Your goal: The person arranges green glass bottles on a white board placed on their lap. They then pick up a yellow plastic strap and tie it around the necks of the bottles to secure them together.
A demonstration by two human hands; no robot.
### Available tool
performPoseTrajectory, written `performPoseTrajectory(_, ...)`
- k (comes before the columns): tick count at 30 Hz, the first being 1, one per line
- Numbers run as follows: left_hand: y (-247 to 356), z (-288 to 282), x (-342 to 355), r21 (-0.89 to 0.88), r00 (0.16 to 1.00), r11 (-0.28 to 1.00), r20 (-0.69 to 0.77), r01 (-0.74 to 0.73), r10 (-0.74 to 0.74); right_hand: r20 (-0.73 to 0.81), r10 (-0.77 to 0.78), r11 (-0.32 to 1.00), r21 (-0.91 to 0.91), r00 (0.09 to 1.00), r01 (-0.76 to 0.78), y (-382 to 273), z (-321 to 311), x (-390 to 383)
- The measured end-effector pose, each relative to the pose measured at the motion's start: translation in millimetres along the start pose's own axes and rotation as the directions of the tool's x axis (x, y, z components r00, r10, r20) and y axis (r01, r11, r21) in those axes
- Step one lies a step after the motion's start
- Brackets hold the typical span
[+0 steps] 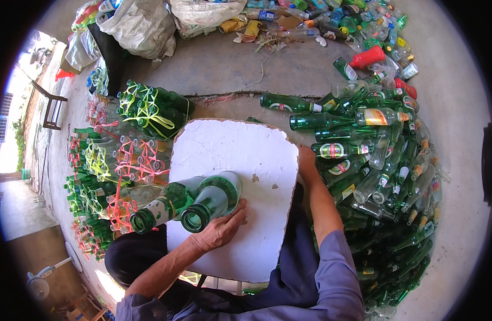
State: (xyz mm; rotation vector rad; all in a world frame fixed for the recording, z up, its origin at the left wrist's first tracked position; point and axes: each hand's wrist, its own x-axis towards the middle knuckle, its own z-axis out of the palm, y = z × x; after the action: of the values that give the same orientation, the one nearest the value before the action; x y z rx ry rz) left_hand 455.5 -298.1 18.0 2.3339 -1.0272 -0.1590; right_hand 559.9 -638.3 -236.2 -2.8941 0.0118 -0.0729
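Note:
Two green glass bottles stand upright, side by side, on a white board point(232, 144) with a worn, chipped surface. My left hand point(224, 229) curls against the nearer green bottle point(216, 200), its thumb and fingers along the lower right side. The other green bottle point(168, 206) stands just left of it, with a pale label around its neck. At the board's right edge, my right hand point(307, 160) reaches beside the pile of loose bottles point(347, 166). Its fingers are hidden, so what they touch cannot be made out.
Bundles of bottles tied with pink cord point(141, 160) and a green bundle with yellow cord point(150, 109) stand at the left. Large white sacks point(141, 29) and a heap of mixed plastic bottles point(363, 27) lie at the back. A standing fan point(40, 283) is at lower left.

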Motion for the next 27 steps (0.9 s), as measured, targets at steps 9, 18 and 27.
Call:
performPoseTrajectory(9, -2, 0, -2, 0.130, 0.998, 0.991, -0.044, -0.041, 0.047, 0.161, -0.016, 0.953, 0.302, 0.987, -0.034, -1, -4, -48)
performPoseTrajectory(18, 2, -6, -1, 0.131, 0.999, 0.991, -0.032, -0.030, 0.035, 0.025, 0.326, 0.816, 0.497, 0.945, -0.295, -38, -122, -82)
performPoseTrajectory(27, 0, -4, -5, 0.121, 0.994, 0.991, -0.085, -0.063, 0.074, -0.209, 0.319, 0.913, 0.328, 0.925, -0.241, -48, -215, -69)
